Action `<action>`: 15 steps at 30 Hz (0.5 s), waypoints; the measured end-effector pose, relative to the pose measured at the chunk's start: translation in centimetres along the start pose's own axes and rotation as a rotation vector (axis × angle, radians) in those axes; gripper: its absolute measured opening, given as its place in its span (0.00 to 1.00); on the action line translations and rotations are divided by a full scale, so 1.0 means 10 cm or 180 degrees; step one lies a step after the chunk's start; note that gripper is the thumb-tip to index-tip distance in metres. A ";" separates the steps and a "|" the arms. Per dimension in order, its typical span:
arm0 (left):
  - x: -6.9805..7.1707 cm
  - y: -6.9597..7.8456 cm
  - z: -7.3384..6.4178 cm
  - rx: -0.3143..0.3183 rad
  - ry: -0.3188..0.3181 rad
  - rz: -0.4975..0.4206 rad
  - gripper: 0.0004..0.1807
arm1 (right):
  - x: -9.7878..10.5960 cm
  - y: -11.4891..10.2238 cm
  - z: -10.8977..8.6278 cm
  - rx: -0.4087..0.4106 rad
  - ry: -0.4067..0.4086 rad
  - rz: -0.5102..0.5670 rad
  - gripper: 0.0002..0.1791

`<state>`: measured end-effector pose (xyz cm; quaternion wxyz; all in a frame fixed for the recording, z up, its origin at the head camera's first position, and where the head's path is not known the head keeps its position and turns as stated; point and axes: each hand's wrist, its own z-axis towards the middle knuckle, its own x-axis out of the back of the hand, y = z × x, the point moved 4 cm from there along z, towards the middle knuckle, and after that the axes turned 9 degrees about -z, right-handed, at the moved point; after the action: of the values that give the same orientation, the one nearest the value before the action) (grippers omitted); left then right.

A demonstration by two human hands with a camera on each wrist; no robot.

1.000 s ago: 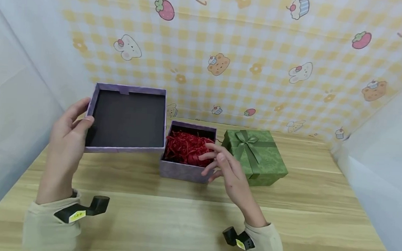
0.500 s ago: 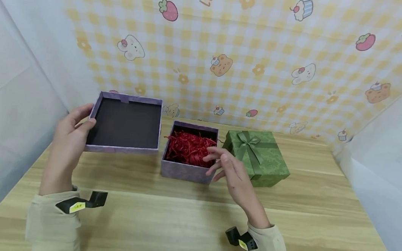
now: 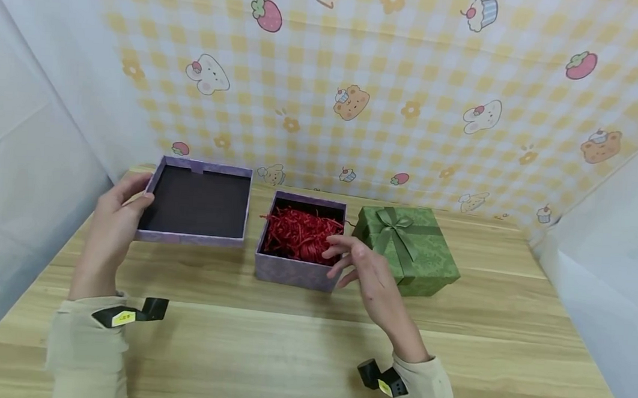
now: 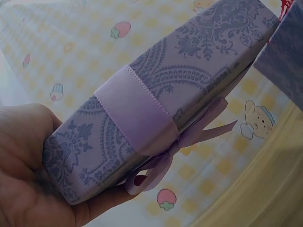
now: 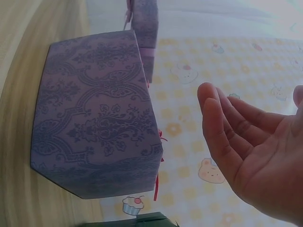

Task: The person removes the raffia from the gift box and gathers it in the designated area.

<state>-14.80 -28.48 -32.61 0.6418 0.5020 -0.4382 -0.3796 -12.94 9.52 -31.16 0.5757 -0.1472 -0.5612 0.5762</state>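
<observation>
My left hand (image 3: 114,227) grips the left side of a purple patterned box lid (image 3: 195,239), its black inside facing up. In the left wrist view the lid (image 4: 189,52) shows a lilac ribbon (image 4: 137,111) with a bow underneath, and the thumb and fingers clasp one end. To its right on the table is the matching purple box (image 3: 296,273), filled with red shredded paper (image 3: 301,231). My right hand (image 3: 369,277) hovers by the box's right front corner. In the right wrist view its fingers (image 5: 215,125) are loosely bent and hold nothing.
A green gift box (image 3: 429,259) with a green bow stands close to the right of the purple box. Behind rises a yellow checked cloth (image 3: 315,60), and white cloth walls (image 3: 26,105) flank the wooden table (image 3: 246,351).
My left hand has lowered the lid toward the table, and the lid has tipped flatter. The right hand stays almost where it was, beside the purple box.
</observation>
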 end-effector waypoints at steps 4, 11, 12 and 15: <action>0.04 -0.14 0.05 0.0089 -0.0045 0.0046 0.25 | 0.01 0.01 -0.01 -0.0037 -0.0012 -0.0088 0.29; 0.03 -0.41 0.12 0.0250 -0.0200 0.0035 0.26 | 0.01 0.04 -0.02 -0.0149 -0.0063 -0.0138 0.28; 0.02 -0.44 0.13 0.0246 -0.0211 0.0053 0.26 | 0.01 0.04 -0.02 -0.0172 -0.0064 -0.0165 0.27; -0.01 -0.55 0.15 0.0224 -0.0230 0.0119 0.27 | 0.01 0.06 -0.01 -0.0241 -0.0059 -0.0284 0.24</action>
<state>-16.49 -30.01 -37.79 0.6145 0.5020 -0.4835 -0.3697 -13.18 9.84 -31.66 0.5896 -0.1383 -0.5939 0.5296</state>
